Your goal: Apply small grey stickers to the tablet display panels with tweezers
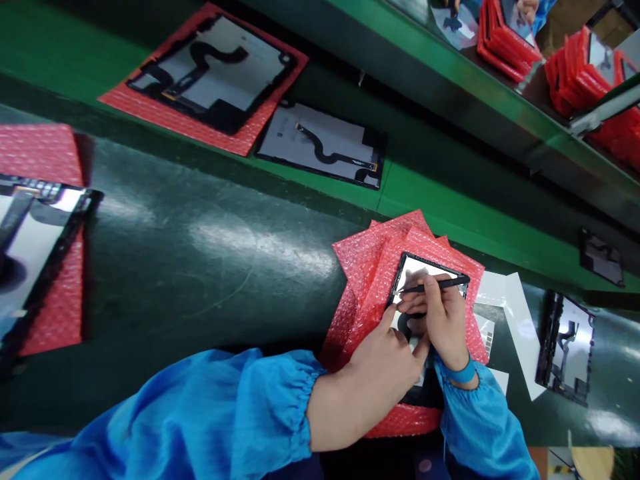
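A tablet display panel (424, 396) with a black frame and pale backing lies on a stack of red bubble-wrap sleeves (370, 293). Black tweezers (445, 284) are pinched in my right hand (447, 327), their tip pointing left to the panel's upper left edge. My left hand (367, 377) rests over the panel's left side, index finger stretched toward the tweezer tip and thumb spread to the right. Its other fingers are bent. Both hands cover much of the panel's middle, so the spot under them is hidden.
Another panel (235, 63) on red wrap and a bare panel (325, 143) lie on the green ledge. At left is a large panel (35, 227). White sheets (523, 333) and a framed panel (567, 347) lie right. Beyond the metal rail, a co-worker's hand (527, 10) touches stacked red sleeves (505, 40).
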Motion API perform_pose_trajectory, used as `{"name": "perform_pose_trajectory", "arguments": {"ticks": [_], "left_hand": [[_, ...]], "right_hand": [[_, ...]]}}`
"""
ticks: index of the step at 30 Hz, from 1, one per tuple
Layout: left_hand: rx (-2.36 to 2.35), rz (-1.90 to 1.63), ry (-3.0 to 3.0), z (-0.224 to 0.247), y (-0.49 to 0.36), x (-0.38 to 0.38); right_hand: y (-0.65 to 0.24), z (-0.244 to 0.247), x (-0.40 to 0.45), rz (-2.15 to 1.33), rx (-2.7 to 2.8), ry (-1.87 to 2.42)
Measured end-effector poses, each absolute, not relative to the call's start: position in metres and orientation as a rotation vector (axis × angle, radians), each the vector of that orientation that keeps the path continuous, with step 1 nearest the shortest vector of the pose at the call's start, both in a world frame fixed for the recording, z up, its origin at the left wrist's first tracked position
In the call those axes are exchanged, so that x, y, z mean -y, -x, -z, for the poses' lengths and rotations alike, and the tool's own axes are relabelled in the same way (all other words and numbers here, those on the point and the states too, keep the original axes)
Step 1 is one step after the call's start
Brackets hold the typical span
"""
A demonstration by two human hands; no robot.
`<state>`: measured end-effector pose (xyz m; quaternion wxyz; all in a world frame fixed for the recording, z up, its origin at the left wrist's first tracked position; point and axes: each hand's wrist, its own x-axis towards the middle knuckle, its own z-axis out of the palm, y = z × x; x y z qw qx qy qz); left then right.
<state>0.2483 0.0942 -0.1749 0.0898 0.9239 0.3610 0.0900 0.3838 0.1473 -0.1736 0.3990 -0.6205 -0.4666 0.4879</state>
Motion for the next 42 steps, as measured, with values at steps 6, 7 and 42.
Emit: {"name": "perform_pose_trajectory", "arguments": {"ticks": [6,7,42], "left_hand": [[-1.059,-0.237,-2.695,0.172,-0.243,-0.101],[-1.043,-0.240,-2.682,0.172,-0.242,-0.104],[-1.165,-0.822,-1.618,0.167,-0.210,-0.115]], "right_hand": [[-0.383,0.175,-0.146,-1.243,1.176,1.574],[-0.383,0.175,-0.146,-1.245,1.175,1.574],[-0.423,0.202,-0.100,-1.048,0.828,1.256]]}}
